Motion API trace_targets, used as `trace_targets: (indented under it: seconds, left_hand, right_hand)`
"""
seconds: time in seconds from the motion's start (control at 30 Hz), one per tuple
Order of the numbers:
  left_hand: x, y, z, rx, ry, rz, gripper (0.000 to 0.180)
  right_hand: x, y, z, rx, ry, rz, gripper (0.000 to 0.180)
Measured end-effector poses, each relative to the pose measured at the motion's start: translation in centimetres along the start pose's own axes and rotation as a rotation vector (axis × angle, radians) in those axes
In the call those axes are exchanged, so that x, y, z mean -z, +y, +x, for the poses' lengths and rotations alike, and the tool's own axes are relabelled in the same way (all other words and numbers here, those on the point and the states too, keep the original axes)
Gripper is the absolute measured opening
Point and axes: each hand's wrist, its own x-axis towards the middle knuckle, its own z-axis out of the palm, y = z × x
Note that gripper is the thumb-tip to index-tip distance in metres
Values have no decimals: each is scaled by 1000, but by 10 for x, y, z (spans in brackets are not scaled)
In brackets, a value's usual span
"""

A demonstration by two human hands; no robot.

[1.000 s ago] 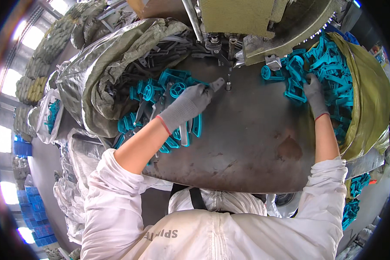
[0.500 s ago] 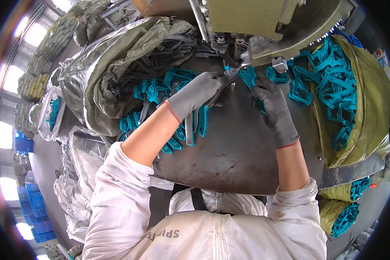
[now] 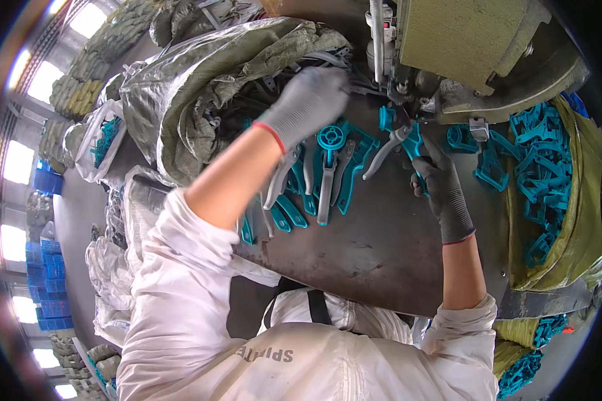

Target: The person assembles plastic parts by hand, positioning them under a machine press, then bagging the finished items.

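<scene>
My right hand, in a dark grey glove, is closed round the teal plastic handle of a piece below the machine head. A curved grey lever joins that piece and points down to the left. My left hand, gloved in lighter grey, is over the loose grey levers at the mouth of a big sack. Motion smears its fingers, so any hold is unclear. Below it, several teal pieces with grey levers lie side by side on the dark metal table.
The olive machine body and its curved guard overhang the table's far side. At right, an olive sack spills teal parts. Two loose teal parts lie beside it. Stacked blue crates stand far left.
My left hand has left the grey lever by the machine and moved up to the sack of grey levers. My right hand keeps the teal handle, now slightly lower. The whole view has shifted.
</scene>
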Motion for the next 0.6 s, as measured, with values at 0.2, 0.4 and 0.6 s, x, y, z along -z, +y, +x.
trace_targets:
  seconds: [0.2,0.4,0.6]
  left_hand:
    - [-131,-122,-68,129,-125,40,38]
    - [-121,-119,-63,291,-186,-112,31]
    - [-71,-98,-67,514,-99,-590,35]
  right_hand:
    - [-16,-5,-4,30,-32,-16,54]
    - [-8,-23,-17,-3,-42,-111,36]
    - [-1,0,-4,-56,-67,-86,41]
